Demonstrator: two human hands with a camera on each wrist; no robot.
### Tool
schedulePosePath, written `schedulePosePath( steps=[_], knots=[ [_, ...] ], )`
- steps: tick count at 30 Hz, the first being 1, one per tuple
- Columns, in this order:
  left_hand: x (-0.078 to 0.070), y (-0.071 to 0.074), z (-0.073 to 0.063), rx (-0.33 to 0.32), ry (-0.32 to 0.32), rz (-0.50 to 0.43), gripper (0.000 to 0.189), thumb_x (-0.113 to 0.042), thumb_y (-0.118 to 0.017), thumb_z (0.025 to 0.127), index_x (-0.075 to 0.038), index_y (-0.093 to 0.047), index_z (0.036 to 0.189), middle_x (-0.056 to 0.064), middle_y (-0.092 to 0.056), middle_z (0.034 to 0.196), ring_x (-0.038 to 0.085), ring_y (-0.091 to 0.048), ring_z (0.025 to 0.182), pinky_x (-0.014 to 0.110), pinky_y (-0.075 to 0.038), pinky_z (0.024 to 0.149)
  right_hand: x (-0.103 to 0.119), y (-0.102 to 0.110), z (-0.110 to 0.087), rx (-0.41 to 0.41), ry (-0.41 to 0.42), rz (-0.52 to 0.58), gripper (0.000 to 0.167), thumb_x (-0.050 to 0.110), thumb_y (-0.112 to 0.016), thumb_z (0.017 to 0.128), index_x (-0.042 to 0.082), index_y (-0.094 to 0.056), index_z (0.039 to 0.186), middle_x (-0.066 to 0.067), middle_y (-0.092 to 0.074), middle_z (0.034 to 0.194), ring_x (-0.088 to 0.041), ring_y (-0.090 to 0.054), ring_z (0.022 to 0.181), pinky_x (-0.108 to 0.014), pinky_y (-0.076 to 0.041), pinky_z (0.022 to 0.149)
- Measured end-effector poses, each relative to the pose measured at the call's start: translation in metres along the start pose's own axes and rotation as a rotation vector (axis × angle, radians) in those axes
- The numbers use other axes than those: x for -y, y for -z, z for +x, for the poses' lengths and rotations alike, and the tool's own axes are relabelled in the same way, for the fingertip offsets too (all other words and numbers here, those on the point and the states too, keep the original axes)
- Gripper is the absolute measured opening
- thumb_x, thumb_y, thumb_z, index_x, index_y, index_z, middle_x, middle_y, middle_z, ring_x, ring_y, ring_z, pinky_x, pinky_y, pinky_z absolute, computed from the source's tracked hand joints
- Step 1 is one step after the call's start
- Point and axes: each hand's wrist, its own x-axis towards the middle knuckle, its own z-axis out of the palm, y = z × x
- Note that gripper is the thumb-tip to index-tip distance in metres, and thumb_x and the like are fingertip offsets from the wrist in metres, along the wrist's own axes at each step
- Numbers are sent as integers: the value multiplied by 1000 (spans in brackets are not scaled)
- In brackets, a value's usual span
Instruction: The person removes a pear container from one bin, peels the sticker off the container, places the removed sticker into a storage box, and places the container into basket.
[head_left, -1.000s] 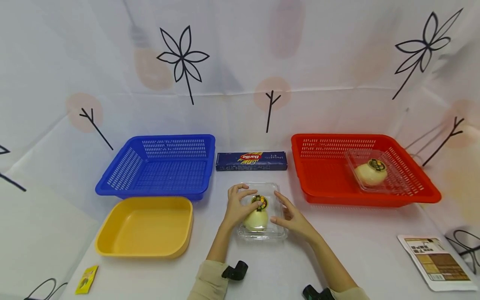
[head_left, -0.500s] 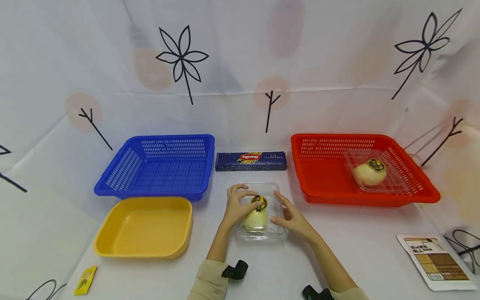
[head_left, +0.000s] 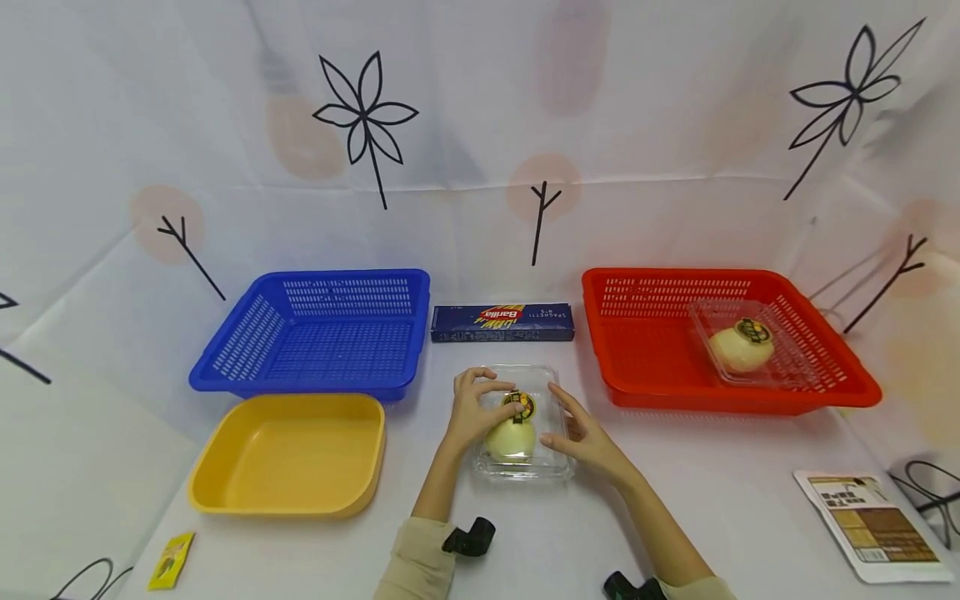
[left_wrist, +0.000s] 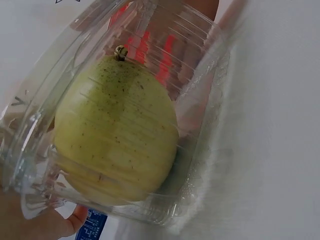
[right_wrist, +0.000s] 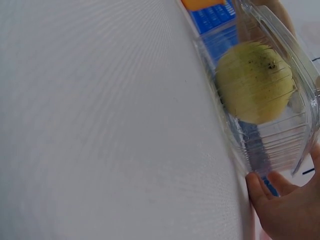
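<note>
On the white table, in the middle of the head view, stands a clear plastic clamshell container (head_left: 551, 417). Inside it lies a round, yellow-green pear (left_wrist: 117, 135), its stem and dark specks showing through the ribbed wall. A round black-and-yellow sticker (head_left: 527, 403) is on the lid. My left hand (head_left: 474, 413) grips the container's left side, thumb over the lid beside the sticker and fingers at the far left corner. My right hand (head_left: 594, 443) holds the right side, with thumb and forefinger at the lid's edge; in the right wrist view its fingertips (right_wrist: 253, 181) are low against the wall.
Behind the container lies a blue spaghetti box (head_left: 502, 323). A blue basket (head_left: 315, 387) and a yellow tub (head_left: 288, 510) stand left. At right, a red basket (head_left: 637, 396) holds another boxed fruit (head_left: 738, 350). A white-brown pouch (head_left: 873, 525) and yellow packet (head_left: 172, 561) lie near the front.
</note>
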Motion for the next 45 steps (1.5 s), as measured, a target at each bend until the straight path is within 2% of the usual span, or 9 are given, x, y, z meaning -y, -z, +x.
schedulePosePath(
  steps=[5,9,18,25,37,41,45],
  knots=[
    [-2,-3,5,-50,-1,47,16,-17,-76,76,-4,-75,85,9,-53,101,30,-37,113,49,-31,98,-1,1,0,-4,14,6,80,23,-69,83,14,-24,149,-23,-20,152,-57,-32,126,-61,-30,101],
    [-5,-5,8,-87,-3,57,10,-12,-76,75,-3,-74,78,10,-55,95,30,-39,108,47,-32,95,-2,0,0,-7,27,15,80,21,-69,83,13,-25,149,-24,-20,151,-57,-33,125,-62,-30,101],
    [-4,-9,8,-101,-2,87,8,-9,-73,77,-2,-72,75,10,-56,95,32,-38,111,48,-30,98,-1,1,-1,-12,14,15,80,20,-69,83,14,-24,149,-25,-20,151,-57,-32,126,-62,-29,102],
    [-3,-10,7,-98,-17,51,9,-9,-71,79,0,-71,75,12,-57,98,32,-37,112,49,-28,98,-1,0,0,-13,7,14,80,23,-70,83,16,-25,149,-25,-20,151,-57,-31,126,-62,-29,101],
    [2,-9,3,-108,-46,-34,10,-8,-70,80,0,-68,74,12,-59,102,30,-36,116,52,-24,99,-5,-1,1,-1,26,40,82,22,-70,82,9,-24,149,-24,-19,152,-58,-28,128,-63,-27,102],
    [2,-11,4,-143,-108,-16,8,-6,-71,78,-1,-68,73,11,-64,100,32,-44,116,54,-22,100,-4,-1,0,-6,38,49,82,21,-71,82,10,-25,149,-23,-19,152,-58,-27,128,-64,-26,102],
    [0,-12,5,-193,-220,27,5,-2,-71,76,-2,-69,72,9,-69,89,29,-58,103,46,-32,100,-3,-1,0,-14,56,47,81,18,-71,82,10,-25,149,-22,-20,152,-58,-28,127,-64,-26,101]
  ],
)
